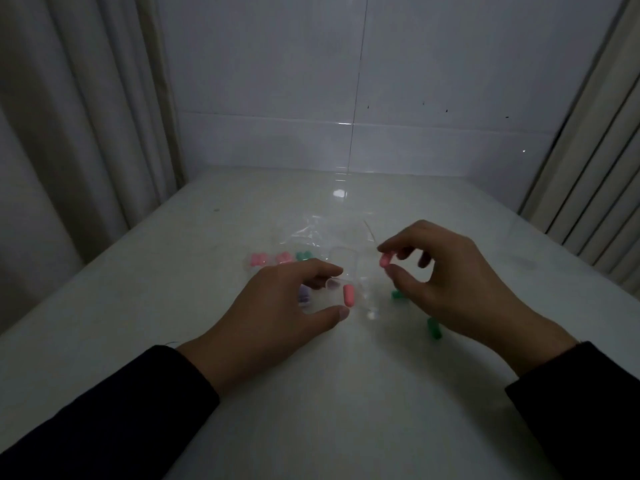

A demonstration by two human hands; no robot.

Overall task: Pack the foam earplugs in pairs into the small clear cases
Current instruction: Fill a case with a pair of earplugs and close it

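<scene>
My left hand (277, 306) grips a small clear case (332, 296) between thumb and fingers on the white table (311, 393). One pink earplug (348, 295) lies in that case. My right hand (446, 282) pinches a second pink earplug (384, 260) above and to the right of the case. Two loose green earplugs (434, 328) (396, 294) lie under my right hand. A purple earplug (304, 294) shows behind my left fingers.
Behind my left hand stand filled cases: two with pink plugs (258, 259) (283, 258) and one with green plugs (304, 255). A crumpled clear plastic bag (322, 233) lies further back. Curtains hang at both sides, and a tiled wall closes the far edge.
</scene>
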